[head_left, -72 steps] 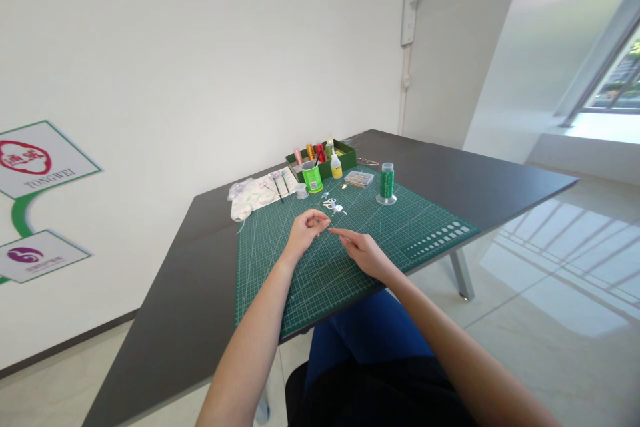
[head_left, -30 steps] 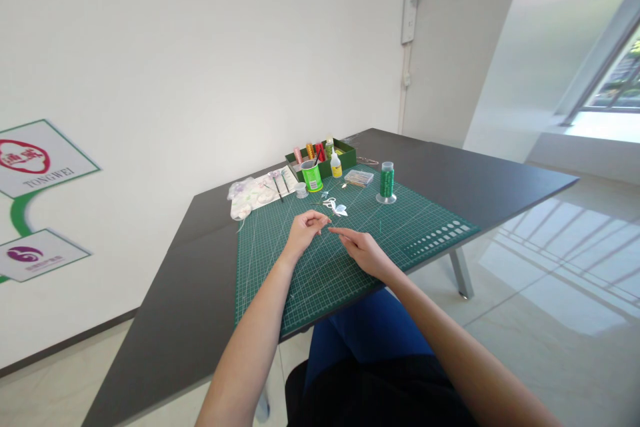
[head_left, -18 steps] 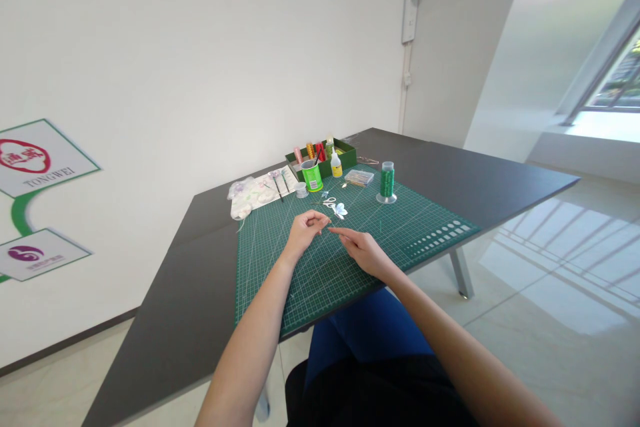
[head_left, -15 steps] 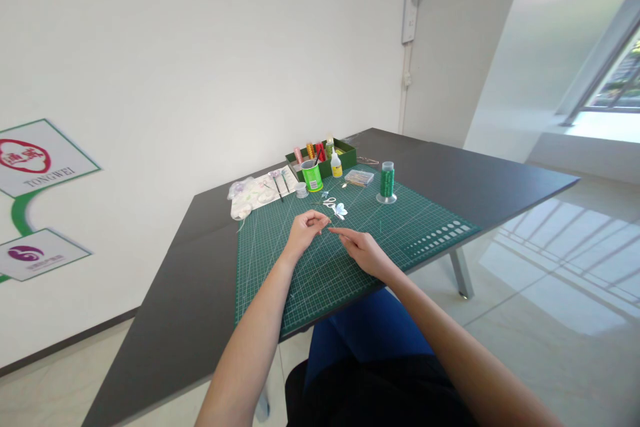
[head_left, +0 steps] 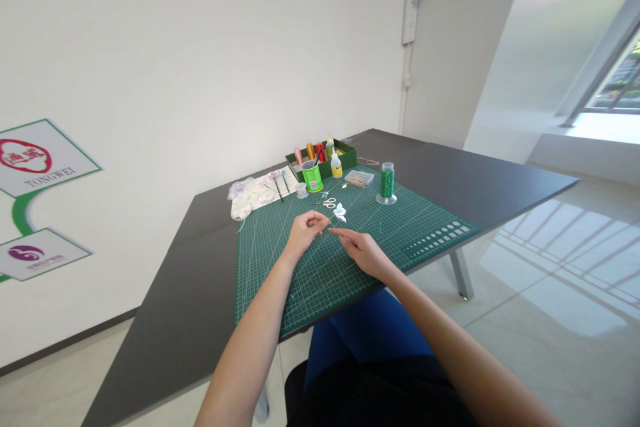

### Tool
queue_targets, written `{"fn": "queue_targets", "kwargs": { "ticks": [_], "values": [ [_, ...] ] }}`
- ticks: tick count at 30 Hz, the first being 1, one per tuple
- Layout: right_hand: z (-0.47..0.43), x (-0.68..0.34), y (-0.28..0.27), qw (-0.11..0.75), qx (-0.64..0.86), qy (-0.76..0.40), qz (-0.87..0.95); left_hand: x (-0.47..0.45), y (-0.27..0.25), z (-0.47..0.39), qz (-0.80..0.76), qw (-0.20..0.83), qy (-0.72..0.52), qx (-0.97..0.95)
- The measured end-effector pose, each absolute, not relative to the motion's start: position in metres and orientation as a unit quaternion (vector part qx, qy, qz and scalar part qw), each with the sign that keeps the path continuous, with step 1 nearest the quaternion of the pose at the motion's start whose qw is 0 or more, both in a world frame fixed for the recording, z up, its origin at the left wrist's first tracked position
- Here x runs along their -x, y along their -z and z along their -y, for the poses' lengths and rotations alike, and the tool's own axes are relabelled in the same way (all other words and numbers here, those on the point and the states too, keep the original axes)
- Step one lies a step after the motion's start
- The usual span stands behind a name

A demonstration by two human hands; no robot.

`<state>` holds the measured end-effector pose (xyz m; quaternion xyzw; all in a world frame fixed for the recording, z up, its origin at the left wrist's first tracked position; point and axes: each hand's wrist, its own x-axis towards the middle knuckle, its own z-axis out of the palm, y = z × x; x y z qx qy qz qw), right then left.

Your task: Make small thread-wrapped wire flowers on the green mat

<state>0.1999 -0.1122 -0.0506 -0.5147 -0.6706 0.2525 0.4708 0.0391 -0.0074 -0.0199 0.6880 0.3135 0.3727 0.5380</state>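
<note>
My left hand (head_left: 305, 232) is closed in a pinch, thumb and forefinger together, on what appears to be the thin stem of a small pale blue-and-white artificial flower (head_left: 340, 213). The petals stick out just beyond the fingertips, above the cutting mat. Close by on the right, my right hand (head_left: 363, 252) has its fingers pressed together, forefinger pointing at the left fingertips. Anything between the right fingers is too fine to make out. White-handled scissors (head_left: 329, 203) lie right behind the flower.
A green cutting mat (head_left: 310, 287) covers part of the dark table (head_left: 175, 280). On it stand a green thread spool (head_left: 387, 181), a clear flat box (head_left: 359, 178), a glue bottle (head_left: 336, 165) and a lime-green cup (head_left: 313, 177). Behind them is a dark green box (head_left: 347, 155) of glitter tubes.
The flower has turned, its petals now facing differently and sitting slightly to the left. Both hands have stayed in nearly the same place.
</note>
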Motion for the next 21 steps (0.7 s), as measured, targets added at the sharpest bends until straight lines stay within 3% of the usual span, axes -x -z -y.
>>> {"fn": "queue_targets", "kwargs": {
  "ticks": [21],
  "values": [
    [0.1113, -0.1999, 0.0526, 0.471, 0.516, -0.256, 0.668, -0.0396, 0.0227, 0.0064, -0.315, 0.535, -0.369, -0.692]
  ]
}}
